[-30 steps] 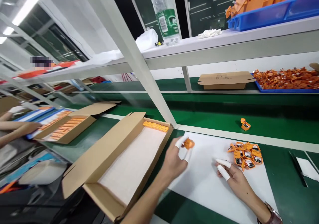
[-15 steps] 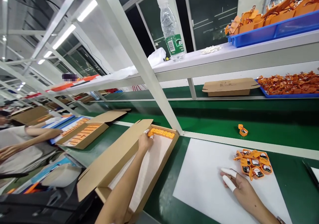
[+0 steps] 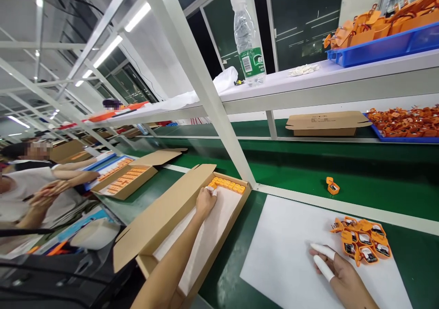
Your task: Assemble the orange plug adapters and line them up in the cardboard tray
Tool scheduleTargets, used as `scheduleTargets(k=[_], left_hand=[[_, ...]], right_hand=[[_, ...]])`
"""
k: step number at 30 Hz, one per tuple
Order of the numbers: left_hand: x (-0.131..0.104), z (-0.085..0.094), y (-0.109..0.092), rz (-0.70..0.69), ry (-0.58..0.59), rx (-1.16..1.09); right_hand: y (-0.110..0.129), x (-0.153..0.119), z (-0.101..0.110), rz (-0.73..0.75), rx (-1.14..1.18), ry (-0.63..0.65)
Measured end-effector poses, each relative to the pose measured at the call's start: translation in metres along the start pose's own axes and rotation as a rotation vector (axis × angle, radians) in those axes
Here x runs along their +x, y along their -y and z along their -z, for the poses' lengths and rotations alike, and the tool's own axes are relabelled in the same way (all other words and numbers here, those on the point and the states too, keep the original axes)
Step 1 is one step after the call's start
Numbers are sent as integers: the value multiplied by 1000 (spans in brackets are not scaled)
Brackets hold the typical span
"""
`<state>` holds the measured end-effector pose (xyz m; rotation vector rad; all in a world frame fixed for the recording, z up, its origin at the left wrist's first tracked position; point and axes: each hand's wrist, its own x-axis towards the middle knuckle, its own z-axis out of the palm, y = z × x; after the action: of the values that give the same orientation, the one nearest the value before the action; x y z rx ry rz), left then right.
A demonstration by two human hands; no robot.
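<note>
My left hand (image 3: 206,202) reaches into an open cardboard box (image 3: 224,235), its covered fingertips pinched at the near side of a row of orange pieces (image 3: 229,184) along the far end. Whatever those fingers hold is too small to make out. Over a white sheet (image 3: 270,249), my right hand (image 3: 338,270) has its thumb and forefinger, both in white finger covers, apart with nothing between them. Just beyond it sits a cluster of orange cases (image 3: 365,239) with dark and white parts inside. A single open orange case (image 3: 332,186) lies on the green surface behind the sheet.
A slanted metal post (image 3: 219,116) rises behind the box. Overhead, a shelf (image 3: 291,82) bears a water bottle (image 3: 249,48) and a blue tray (image 3: 384,46). Farther back are a closed carton (image 3: 324,128) and another blue tray (image 3: 387,138). People sit at the left beside another box (image 3: 137,185).
The camera view has shifted, so most things appear farther right. My left hand has drawn slightly back from the row. A person at the left has come further into view.
</note>
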<state>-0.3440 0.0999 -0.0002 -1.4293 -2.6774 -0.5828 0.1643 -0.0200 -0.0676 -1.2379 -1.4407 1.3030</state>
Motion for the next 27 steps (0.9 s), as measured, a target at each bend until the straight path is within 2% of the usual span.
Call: scheduleTargets(k=[6,8,11,14,17,19,21,23,27], left_hand=[[-4,1,-2,-117,118,100],[-5,9,-7,-117,143,106],[-6,31,-21,-101,159,87],[-10,60,-48,-126,131,22],[-22,82,-92,-245,109,-89],[-38,85,-127,-400,204,-205],[-60,74,-166,-590,408,-350],[-82,49,-204,-668,534,-406],[-116,-18,-271,-621,563,-463]], right_hand=[[1,2,1,-14,-60,34],[4,2,1,8,-60,37],[13,2,-2,58,-63,57],[27,0,-4,106,-69,83],[37,0,-6,137,-83,79],[39,-1,-6,149,-90,72],[39,-2,-7,153,-80,69],[38,-3,-7,157,-62,61],[39,-3,-8,172,-52,41]])
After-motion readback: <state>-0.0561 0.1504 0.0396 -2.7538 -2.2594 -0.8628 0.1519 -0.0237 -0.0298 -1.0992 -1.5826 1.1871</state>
